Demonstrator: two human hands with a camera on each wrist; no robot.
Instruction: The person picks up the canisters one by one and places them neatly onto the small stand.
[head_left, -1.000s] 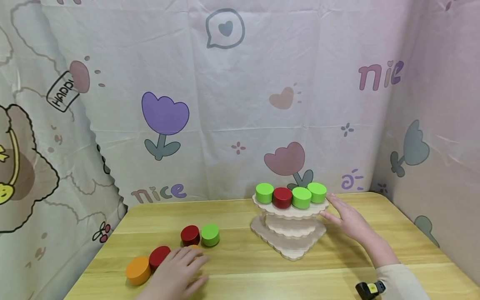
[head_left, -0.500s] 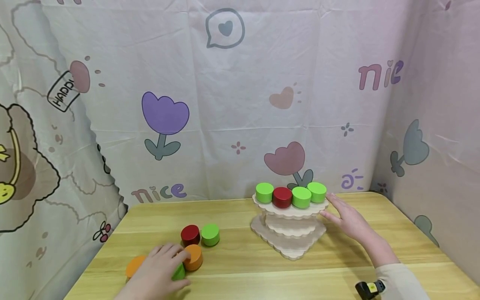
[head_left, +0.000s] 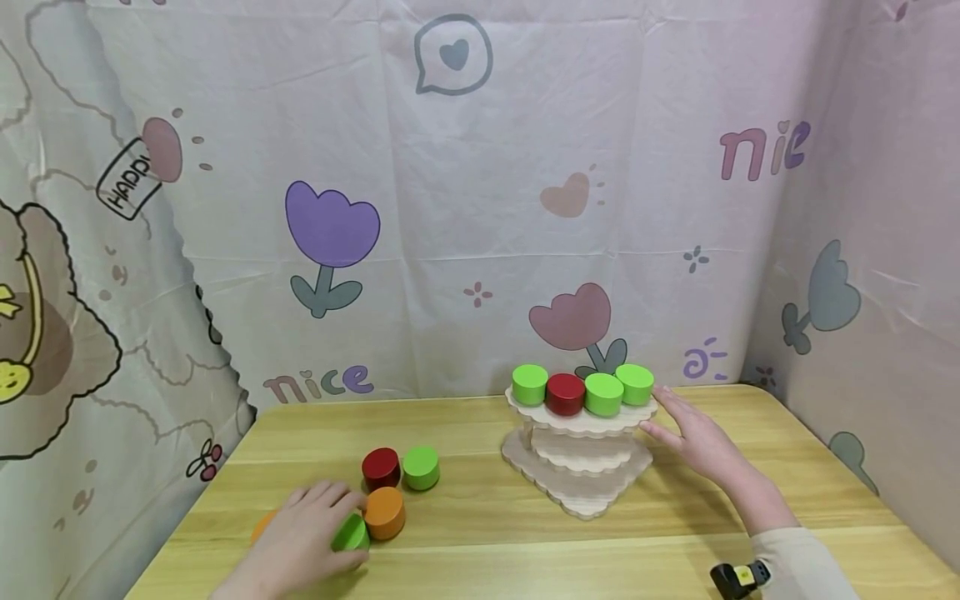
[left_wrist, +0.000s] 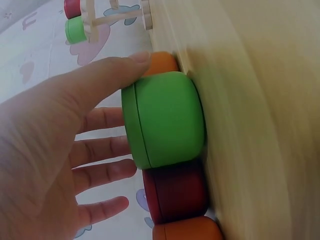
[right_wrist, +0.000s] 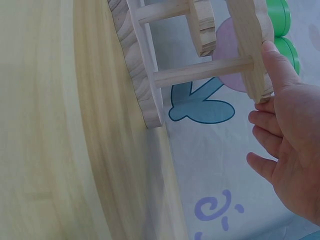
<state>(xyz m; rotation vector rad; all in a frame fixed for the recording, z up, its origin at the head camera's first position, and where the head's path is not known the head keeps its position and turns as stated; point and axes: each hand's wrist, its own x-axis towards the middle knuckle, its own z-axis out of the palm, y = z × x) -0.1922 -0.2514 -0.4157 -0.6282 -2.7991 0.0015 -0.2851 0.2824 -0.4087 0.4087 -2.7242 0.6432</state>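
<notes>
My left hand point(head_left: 303, 533) reaches over a row of round blocks on the table. In the left wrist view its thumb lies at the rim of a green round block point(left_wrist: 165, 120); the fairly straight fingers extend on the far side, some tips hidden behind it. Below that block sit a dark red one point(left_wrist: 177, 192) and an orange one point(left_wrist: 187, 229). My right hand point(head_left: 705, 442) holds the right corner of a tiered wooden stand point(head_left: 581, 423) between thumb and index finger. Three green blocks point(head_left: 603, 396) and a red one point(head_left: 565, 396) stand on its top tier.
Further round blocks lie to the right of my left hand: orange point(head_left: 385, 514), dark red point(head_left: 381, 469) and green point(head_left: 422, 468). A printed cloth point(head_left: 450, 208) hangs behind the wooden table point(head_left: 465, 575). A black device point(head_left: 738, 579) sits at my right sleeve.
My left hand has moved left, uncovering the orange block and part of the green block beside it, and now covers the left dark red block. My right hand and the stand stay put.
</notes>
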